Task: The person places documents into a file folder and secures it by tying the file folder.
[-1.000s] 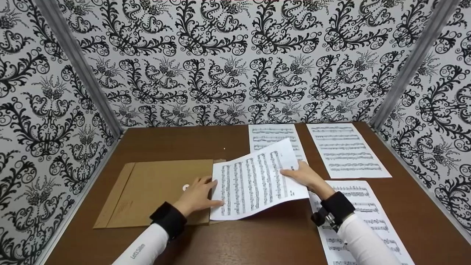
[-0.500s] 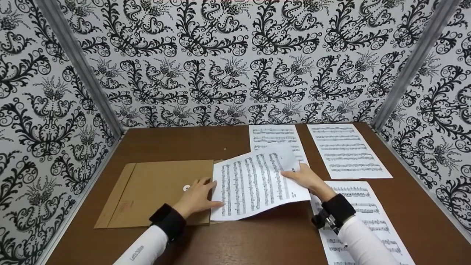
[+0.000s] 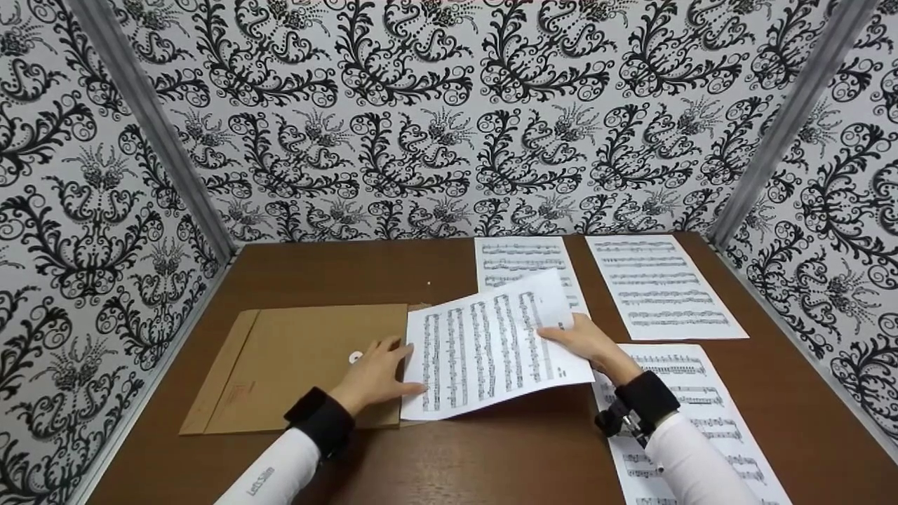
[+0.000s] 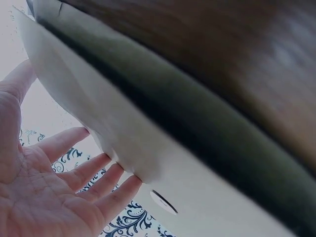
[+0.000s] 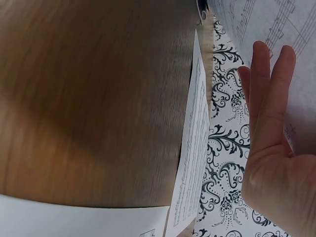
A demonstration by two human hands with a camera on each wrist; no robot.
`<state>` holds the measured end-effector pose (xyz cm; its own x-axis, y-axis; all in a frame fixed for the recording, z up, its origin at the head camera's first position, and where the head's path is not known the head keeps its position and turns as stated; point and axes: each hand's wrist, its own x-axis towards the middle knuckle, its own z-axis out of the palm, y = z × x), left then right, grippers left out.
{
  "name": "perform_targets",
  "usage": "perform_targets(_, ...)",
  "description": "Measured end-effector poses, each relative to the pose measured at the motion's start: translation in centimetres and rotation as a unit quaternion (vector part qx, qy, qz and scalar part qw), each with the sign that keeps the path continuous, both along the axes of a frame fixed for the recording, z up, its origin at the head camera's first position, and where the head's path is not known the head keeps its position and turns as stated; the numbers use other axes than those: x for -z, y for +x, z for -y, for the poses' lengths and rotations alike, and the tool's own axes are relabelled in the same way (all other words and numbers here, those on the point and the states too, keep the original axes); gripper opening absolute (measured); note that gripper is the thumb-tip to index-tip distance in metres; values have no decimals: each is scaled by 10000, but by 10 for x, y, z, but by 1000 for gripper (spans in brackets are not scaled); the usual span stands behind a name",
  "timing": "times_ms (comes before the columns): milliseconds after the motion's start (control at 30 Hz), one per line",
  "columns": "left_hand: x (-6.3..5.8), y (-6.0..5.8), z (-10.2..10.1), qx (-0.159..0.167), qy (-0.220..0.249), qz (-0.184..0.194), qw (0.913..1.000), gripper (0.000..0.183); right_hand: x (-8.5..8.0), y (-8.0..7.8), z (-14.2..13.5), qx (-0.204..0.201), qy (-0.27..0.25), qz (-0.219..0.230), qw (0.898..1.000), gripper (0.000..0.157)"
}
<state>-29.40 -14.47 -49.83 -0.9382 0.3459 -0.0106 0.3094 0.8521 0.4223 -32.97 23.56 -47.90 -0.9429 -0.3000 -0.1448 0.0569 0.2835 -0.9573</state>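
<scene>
A brown kraft envelope lies flat at the left of the table, a white round fastener near its open edge. My left hand is at that edge; in the left wrist view its spread, fairly straight fingers touch the envelope's top layer, above a dark gap. The thumb reaches onto the sheet music. My right hand pinches this sheet's right side, thumb on top and fingers underneath. The sheet slopes up to the right, its left end at the envelope's mouth.
Other music sheets lie on the brown table: one at the back, partly covered by the held sheet, one at the back right, and one under my right forearm. Patterned walls stand behind and at both sides.
My right hand has shifted slightly right and toward me with the sheet. The sheet's far right corner flexed down and came up again. My left hand has barely moved.
</scene>
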Motion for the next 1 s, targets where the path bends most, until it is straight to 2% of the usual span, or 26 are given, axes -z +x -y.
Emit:
perform_targets(367,1,-2,0,2,-1,4,10000,84,-3,-1,1,-58,-87,136,9999,48)
perform_targets(633,2,-2,-1,-78,-31,73,9999,86,-3,-4,-1,-217,71,-30,9997,50)
perform_targets(1000,2,-1,-1,-67,-10,68,10000,86,4,-2,-1,-41,212,-41,9998,47)
